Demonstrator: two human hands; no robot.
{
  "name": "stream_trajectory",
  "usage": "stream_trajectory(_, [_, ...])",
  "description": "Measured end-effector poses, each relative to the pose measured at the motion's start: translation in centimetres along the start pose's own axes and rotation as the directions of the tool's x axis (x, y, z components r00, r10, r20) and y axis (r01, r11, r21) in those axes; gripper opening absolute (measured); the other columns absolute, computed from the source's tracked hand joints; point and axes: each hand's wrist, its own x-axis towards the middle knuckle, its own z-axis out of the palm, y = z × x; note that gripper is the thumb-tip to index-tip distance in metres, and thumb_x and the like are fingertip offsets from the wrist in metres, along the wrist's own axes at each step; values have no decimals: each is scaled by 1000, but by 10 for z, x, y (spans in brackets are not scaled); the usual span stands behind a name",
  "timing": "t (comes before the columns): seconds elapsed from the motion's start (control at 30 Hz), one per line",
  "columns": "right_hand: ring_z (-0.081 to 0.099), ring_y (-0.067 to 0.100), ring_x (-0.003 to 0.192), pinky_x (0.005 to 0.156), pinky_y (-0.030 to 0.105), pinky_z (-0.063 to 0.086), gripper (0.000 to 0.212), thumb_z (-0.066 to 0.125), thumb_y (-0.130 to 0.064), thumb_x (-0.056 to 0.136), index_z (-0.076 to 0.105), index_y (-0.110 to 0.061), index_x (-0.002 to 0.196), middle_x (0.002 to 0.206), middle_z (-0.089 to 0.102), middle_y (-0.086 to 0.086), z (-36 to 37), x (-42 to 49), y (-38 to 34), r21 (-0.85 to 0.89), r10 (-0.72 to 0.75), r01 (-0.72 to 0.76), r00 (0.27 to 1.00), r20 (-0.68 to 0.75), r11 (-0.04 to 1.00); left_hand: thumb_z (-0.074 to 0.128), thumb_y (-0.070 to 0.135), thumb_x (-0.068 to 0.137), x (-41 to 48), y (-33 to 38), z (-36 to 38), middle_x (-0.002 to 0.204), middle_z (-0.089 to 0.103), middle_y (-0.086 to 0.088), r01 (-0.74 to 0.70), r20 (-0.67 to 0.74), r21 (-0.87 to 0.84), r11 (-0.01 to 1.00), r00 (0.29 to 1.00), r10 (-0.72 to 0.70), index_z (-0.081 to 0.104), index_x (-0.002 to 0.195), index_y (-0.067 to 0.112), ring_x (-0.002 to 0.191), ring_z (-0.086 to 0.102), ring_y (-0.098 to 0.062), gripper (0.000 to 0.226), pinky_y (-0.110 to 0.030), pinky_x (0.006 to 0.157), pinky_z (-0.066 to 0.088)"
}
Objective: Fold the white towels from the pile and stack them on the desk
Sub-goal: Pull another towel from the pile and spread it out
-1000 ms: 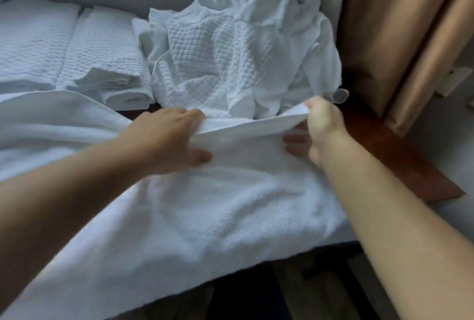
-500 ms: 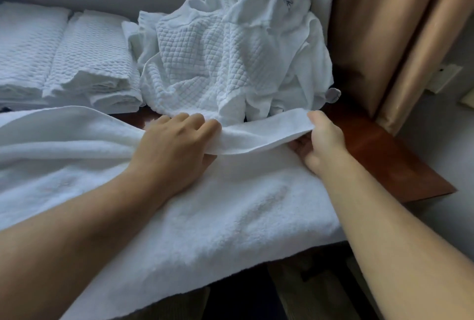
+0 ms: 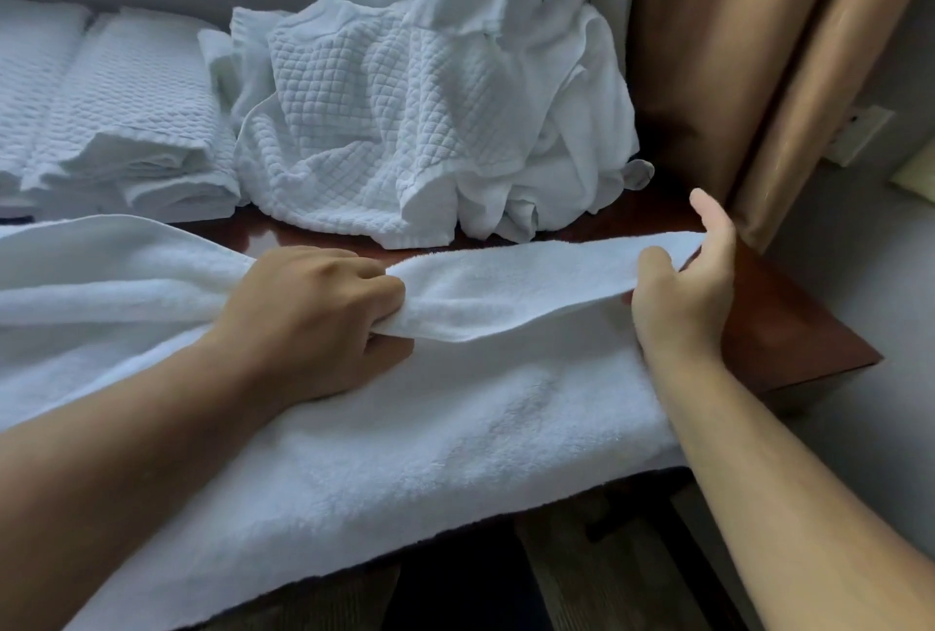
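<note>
Your towel is spread along the desk's front edge

The plush white towel (image 3: 430, 428) hangs over the desk (image 3: 789, 327); your left hand (image 3: 313, 322) grips its raised fold, your right hand (image 3: 683, 286) pinches the end near the right corner, the unfolded pile (image 3: 430, 114) behind.

Beyond my fingers (image 3: 657, 266) sits the pile (image 3: 430, 124); the stack (image 3: 126, 124) lies left, all on the bench (image 3: 789, 327).

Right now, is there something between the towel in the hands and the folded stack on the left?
Nothing visible blocks it. The left hand and right hand grip the plush towel; the folded stack lies beyond its left part. The unfolded pile sits right of the stack.
</note>
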Motion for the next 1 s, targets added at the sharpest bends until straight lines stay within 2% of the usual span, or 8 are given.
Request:
stream_trajectory(0.1, [51, -6, 54, 51, 5, 36, 40, 56, -6, 82, 64, -21, 118, 71, 59, -16, -13, 2, 7, -225, -106, 145, 979, 177, 964, 55, 39, 69, -1, 0, 2, 54, 44, 2, 3, -4, -4, 1000, 1000, -3, 41, 57, 17, 50, 51, -29, 29, -24, 49, 25])
stream_trajectory(0.17, [50, 2, 51, 48, 9, 36, 24, 58, -8, 86, 67, -18, 106, 64, 56, -9, -19, 0, 13, -308, -72, 135, 976, 207, 942, 58, 39, 70, -1, -1, 5, 58, 48, 2, 14, -9, 7, 1000, 1000, -14, 49, 63, 16, 54, 53, -29, 26, -26, 48, 32])
stream_trajectory(0.4, [52, -11, 65, 58, 2, 34, 28, 55, -2, 81, 64, -21, 99, 73, 54, -18, -21, -8, 5, -166, -141, 133, 989, -33, 977, 76, 35, 77, -1, -3, 8, 68, 56, 0, -155, -63, 10, 988, 986, 156, 75, 93, 19, 63, 58, -29, 22, -33, 54, 47])
stream_trajectory(0.5, [53, 8, 71, 54, 10, 35, 27, 54, 0, 77, 66, -18, 92, 69, 59, 1, -23, -9, 5, -175, -116, 114, 993, 2, 978, 71, 37, 81, -2, -2, 6, 62, 50, -1, -196, -52, -16, 981, 979, 195, 75, 80, 17, 58, 53, -29, 20, -32, 52, 45])
stream_trajectory(0.63, [54, 3, 63, 51, 18, 37, 27, 49, -1, 72, 67, -18, 82, 68, 61, 1, -23, -6, 10, -277, -29, 54, 995, 91, 959, 69, 36, 78, -1, -1, 3, 57, 44, 0, -201, -17, -27, 979, 980, 201, 67, 63, 17, 55, 48, -28, 24, -30, 49, 40])
stream_trajectory(0.77, [55, 26, 96, 72, 25, 36, 34, 50, 4, 73, 66, -24, 85, 102, 59, 4, -20, -4, 13, -358, -5, 60, 988, 152, 932, 72, 32, 73, 0, -1, 1, 56, 44, 0, -237, 12, -40, 971, 971, 238, 67, 62, 17, 53, 45, -27, 20, -26, 53, 33])
stream_trajectory(0.93, [53, 30, 113, 94, 37, 39, 23, 56, -22, 81, 73, -15, 94, 111, 63, 6, -27, -5, -2, -434, -302, 251, 952, -52, 865, 66, 36, 75, 0, -1, -1, 56, 45, 1, -239, 18, -53, 970, 971, 240, 68, 62, 18, 53, 47, -26, 22, -24, 57, 27])
stream_trajectory(1.0, [61, 25, 102, 87, 33, 46, 28, 51, -30, 83, 74, -16, 92, 100, 68, 2, -28, 4, -17, -408, -308, 315, 948, 85, 857, 67, 35, 75, 0, 0, -1, 56, 45, 1, -238, 16, -54, 970, 971, 239, 68, 62, 17, 53, 46, -26, 22, -23, 57, 26])
